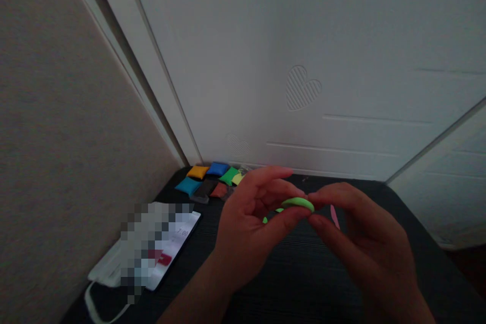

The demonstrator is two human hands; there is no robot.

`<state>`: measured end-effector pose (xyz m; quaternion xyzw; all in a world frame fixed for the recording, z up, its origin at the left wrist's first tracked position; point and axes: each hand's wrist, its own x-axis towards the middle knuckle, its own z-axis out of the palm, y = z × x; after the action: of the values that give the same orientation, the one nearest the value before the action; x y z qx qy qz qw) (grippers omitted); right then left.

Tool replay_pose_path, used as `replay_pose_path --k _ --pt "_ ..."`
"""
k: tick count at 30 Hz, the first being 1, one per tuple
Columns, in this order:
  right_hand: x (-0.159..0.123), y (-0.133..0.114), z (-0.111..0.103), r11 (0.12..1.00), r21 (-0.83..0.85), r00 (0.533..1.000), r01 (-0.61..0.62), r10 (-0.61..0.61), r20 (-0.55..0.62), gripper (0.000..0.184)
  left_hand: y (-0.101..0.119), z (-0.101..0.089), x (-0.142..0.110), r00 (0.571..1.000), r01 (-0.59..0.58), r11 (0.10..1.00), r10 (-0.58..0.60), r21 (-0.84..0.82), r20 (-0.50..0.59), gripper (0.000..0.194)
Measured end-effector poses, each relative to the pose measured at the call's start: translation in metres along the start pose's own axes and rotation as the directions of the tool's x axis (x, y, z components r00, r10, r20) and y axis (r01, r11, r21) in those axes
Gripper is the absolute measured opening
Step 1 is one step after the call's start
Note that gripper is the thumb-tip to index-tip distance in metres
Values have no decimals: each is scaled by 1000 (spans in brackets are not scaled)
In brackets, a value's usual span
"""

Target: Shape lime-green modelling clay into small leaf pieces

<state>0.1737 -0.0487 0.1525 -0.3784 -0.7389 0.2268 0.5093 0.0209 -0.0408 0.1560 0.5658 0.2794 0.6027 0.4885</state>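
Note:
A flattened, rounded piece of light green clay is held up over the dark table. My left hand is closed on it, with the thumb beneath and the fingers behind. At its right end, my right hand pinches the edge between thumb and fingertips. Small bits of the same green show on the table behind my left hand, partly hidden. Just past my right fingers lies a slim pink object, mostly covered, its kind unclear.
Several coloured soft packets, among them an orange one and a teal one, lie along the back left of the dark table. A lit phone and a white strap are at the left. A white panel rises behind.

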Motion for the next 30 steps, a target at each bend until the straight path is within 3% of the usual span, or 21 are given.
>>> replay_pose_path --k 8,14,19,25,30 --pt "0 1 8 989 115 981 -94 112 -159 14 2 1 1 996 88 996 -88 -7 -20 39" --pt "0 1 9 989 116 990 -88 100 -102 14 4 3 0 993 79 994 -72 71 -97 35" --pt "2 -1 10 992 108 991 -71 83 -104 15 2 0 -2 994 -5 987 23 161 -108 34" --pt "0 -1 10 991 121 984 -61 80 -158 13 -2 0 -5 986 -159 964 165 212 -12 50" --pt "-2 -2 13 992 128 977 -2 29 -213 17 -11 3 -8 939 -311 910 338 273 -58 58"
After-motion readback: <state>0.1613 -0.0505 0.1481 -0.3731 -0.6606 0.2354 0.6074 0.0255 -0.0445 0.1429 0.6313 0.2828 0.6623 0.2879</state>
